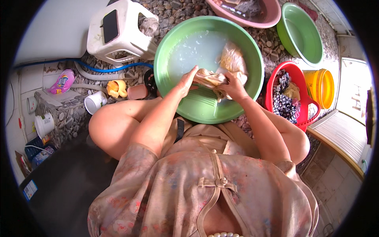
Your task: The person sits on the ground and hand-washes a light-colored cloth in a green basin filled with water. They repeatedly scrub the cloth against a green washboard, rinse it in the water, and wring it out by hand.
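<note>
A large green plastic basin (208, 117) stands before me, holding cloudy, sudsy water (192, 49). Across its near part is a bunched, wet, pale beige cloth (209, 78), raised over the ribbed washboard section (197, 100) of the basin. My right hand (234, 88) grips the right end of this cloth, with a fold hanging below the fingers. At the left end, my left hand (187, 82) has its fingers nearly straight, the cloth between them and the thumb. More wet, yellowish-patterned fabric (234, 59) lies in the water to the right, possibly joined to the held piece.
A red basket (269, 91) with clothes and a yellow bucket (326, 89) stand right. Beyond are a green basin (299, 32) and a pink basin (251, 24). At left are a white stool (127, 28) bearing a phone (110, 26), a blue hose (118, 69) and a pink detergent pouch (62, 81).
</note>
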### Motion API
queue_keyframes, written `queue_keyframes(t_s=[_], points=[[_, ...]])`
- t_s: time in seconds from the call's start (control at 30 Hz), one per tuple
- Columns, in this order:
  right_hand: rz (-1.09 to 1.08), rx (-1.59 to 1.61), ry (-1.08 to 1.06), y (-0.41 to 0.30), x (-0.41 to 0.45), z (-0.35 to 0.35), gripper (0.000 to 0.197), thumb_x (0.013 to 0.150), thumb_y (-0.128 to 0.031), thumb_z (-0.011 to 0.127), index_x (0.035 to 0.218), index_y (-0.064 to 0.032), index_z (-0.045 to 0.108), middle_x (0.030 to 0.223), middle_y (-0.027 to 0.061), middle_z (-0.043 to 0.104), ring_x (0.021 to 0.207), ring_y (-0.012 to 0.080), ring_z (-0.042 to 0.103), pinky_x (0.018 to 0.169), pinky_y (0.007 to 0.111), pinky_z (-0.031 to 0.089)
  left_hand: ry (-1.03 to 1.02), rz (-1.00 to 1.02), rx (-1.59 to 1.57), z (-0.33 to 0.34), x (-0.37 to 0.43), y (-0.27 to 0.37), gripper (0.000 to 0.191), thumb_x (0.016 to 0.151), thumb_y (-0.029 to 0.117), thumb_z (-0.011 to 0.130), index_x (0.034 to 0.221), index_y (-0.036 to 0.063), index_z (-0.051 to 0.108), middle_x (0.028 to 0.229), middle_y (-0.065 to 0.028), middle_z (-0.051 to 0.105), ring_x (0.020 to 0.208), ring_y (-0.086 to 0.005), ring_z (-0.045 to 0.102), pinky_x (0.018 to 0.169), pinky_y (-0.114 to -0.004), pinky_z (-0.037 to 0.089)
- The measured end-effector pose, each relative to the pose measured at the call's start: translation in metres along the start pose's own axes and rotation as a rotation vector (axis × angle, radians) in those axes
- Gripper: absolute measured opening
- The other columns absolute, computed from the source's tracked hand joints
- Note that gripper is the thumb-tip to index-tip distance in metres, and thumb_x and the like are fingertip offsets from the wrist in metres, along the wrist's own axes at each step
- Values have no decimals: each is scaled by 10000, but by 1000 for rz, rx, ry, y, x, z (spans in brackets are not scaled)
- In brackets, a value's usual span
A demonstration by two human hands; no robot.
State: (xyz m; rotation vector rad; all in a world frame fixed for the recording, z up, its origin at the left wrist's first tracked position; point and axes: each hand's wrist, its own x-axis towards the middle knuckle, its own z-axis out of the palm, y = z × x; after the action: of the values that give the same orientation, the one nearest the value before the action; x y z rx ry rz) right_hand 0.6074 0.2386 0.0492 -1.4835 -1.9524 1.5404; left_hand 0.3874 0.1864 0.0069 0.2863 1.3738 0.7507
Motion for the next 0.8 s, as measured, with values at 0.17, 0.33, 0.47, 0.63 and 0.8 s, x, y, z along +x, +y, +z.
queue_keyframes(t_s=[0.17,0.33,0.47,0.63,0.8], points=[[31,680,-12,-5,-14,-29,274,851,-27,652,1119,1,604,1013,46,662,894,139,618,829,273,493,-457,215,-396,39,-49,45,945,713,767,646,1375,122,451,1364,-75,495,1267,-236,450,1058,-510,357],[2,960,-92,-28,-35,-43,277,934,-60,581,1208,-23,572,1092,41,655,961,110,621,853,266,501,-403,505,-83,65,-77,59,859,738,270,847,1422,71,367,1334,-80,505,1259,-197,466,1060,-403,390],[-45,937,-23,-43,-48,-47,247,942,-97,583,1181,-35,587,1075,29,657,934,100,616,832,250,494,-410,581,-17,68,-85,70,761,750,48,817,1391,34,408,1276,-69,557,1191,-186,530,1031,-329,433],[-122,891,165,-52,-57,-81,167,952,-122,597,1101,-48,613,971,3,672,852,84,610,774,239,475,-408,667,-22,67,-103,78,686,735,51,831,1327,1,490,1278,-80,580,1163,-166,549,1011,-315,458],[-227,804,268,-63,-60,-115,152,968,-134,581,1077,-34,615,929,0,664,799,74,601,755,220,475,-246,520,109,51,-111,89,600,725,29,832,1255,-17,556,1120,-82,665,984,-156,635,869,-288,535]])
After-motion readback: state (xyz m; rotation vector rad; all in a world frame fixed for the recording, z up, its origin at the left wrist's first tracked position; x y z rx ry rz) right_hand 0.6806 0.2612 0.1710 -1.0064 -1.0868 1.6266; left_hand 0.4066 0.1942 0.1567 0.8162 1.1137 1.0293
